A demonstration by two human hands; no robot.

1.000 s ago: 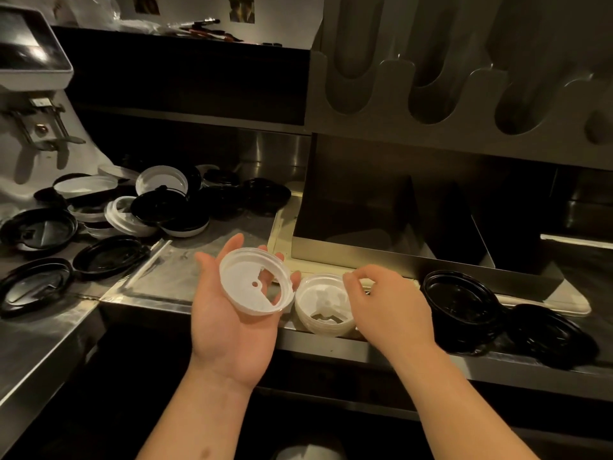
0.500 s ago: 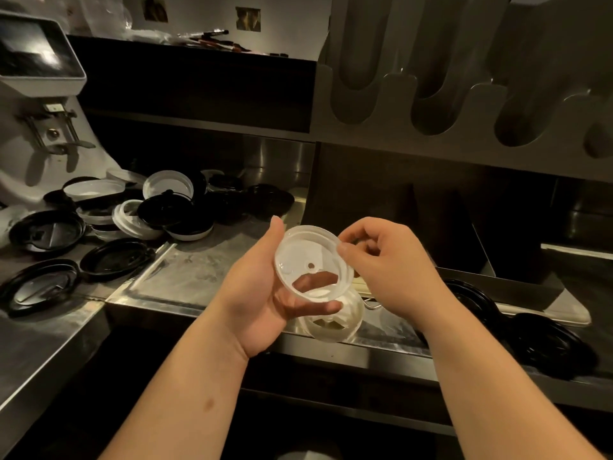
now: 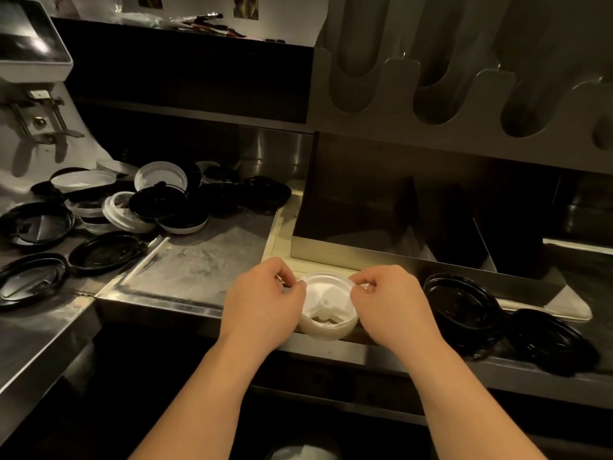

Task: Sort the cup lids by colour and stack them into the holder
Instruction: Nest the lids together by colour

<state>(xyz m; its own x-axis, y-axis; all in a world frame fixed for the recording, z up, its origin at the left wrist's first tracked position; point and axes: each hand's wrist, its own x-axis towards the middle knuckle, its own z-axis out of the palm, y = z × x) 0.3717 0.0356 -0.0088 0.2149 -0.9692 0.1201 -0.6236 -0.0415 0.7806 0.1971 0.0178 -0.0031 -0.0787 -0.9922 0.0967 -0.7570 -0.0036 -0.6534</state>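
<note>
Left hand (image 3: 262, 303) and right hand (image 3: 391, 303) pinch opposite rims of the white lid stack (image 3: 328, 315). It sits near the counter (image 3: 199, 260) edge; uneven pressing may topple it.

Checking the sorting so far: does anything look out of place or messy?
The lid pile at back left mixes black and white lids, tilted and overlapping. The white stack pinched by the left hand and right hand looks neat.
</note>
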